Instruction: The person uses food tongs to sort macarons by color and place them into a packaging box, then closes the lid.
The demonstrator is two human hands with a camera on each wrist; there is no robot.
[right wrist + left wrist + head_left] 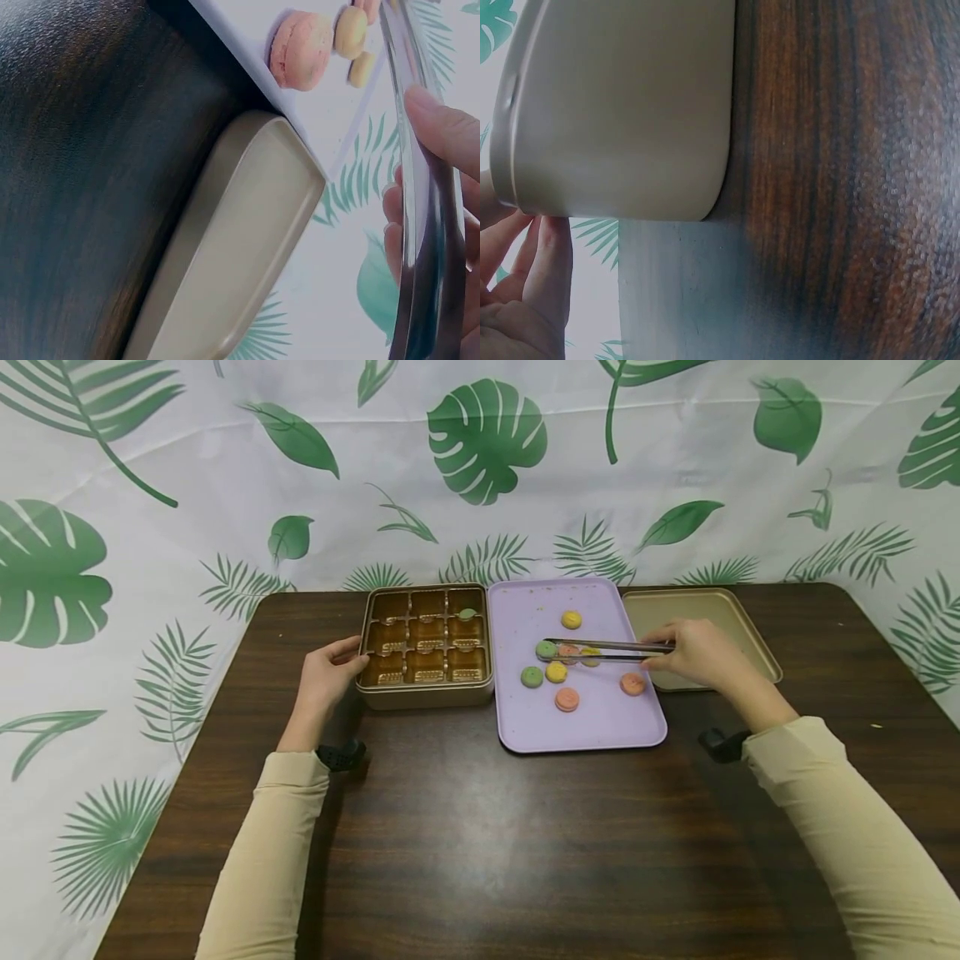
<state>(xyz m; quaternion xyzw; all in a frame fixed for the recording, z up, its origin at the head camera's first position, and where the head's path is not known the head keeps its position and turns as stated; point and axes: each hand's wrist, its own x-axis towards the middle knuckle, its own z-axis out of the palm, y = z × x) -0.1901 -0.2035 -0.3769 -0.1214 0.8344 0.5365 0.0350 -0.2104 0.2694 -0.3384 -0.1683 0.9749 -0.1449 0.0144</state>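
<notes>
My left hand [324, 681] grips the left side of a gold box [423, 696], its thumb at the rim and its fingers [549, 247] against the outer wall. The box has a nine-compartment insert, with one green macaron [467, 614] in the back right compartment. With my right hand [697, 650] I hold metal tongs [615, 643], thumb on one arm and fingers behind the other. The tong tips lie on either side of a green macaron [546, 650] over the lilac tray [517, 727]. Pink and yellow macarons lie beneath and around the tong arms.
Another green macaron [532, 677], a yellow one [572, 620] and a pink one [567, 699] are among those on the tray. A gold lid [750, 647] lies right of it, partly behind my right hand. A leaf-print cloth [390, 468] hangs behind the dark wooden table [480, 843].
</notes>
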